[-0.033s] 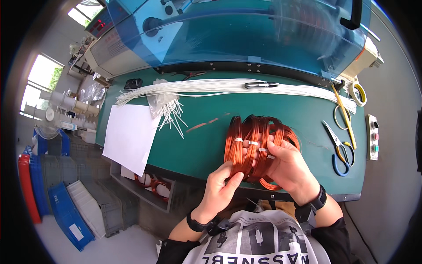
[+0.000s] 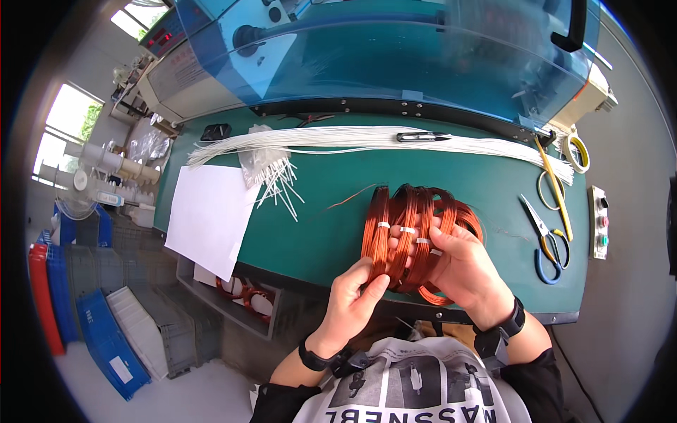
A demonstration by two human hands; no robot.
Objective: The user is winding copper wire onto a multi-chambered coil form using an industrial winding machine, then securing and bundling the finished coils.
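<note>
Copper coils: several rings of copper wire coils (image 2: 412, 225) stand bunched together on edge at the near side of the green surface (image 2: 331, 233), each ring bound with small white ties.
Left hand: the left hand (image 2: 356, 299) reaches up from the lower edge; its fingers (image 2: 374, 282) close narrowly on the bottom of the leftmost rings, thumb and forefinger pinching the wire.
Right hand: the right hand (image 2: 462, 271) wraps the right part of the bunch; its fingers (image 2: 416, 243) curl through and over the rings near the white ties, holding them upright.
Wrists: a dark band sits on each wrist.
White sleeving: a long bundle of thin white tubes (image 2: 395, 141) lies across the far side of the surface, with a small metal snip (image 2: 423, 136) resting on it.
Short pieces: a clear bag of short white pieces (image 2: 271, 173) lies left of the coils, some pieces spilling out.
Paper: a white sheet (image 2: 208, 215) overhangs the left edge of the surface.
Scissors: blue-handled scissors (image 2: 543, 240) lie to the right of the coils, well apart from them, beside a yellow stick (image 2: 553, 187).
Tape: a roll of tape (image 2: 578, 151) lies at the far right corner.
Machine: a blue-covered machine (image 2: 395, 56) stands behind the surface.
Crates: blue and red crates (image 2: 77, 303) stand on the floor at the left.
</note>
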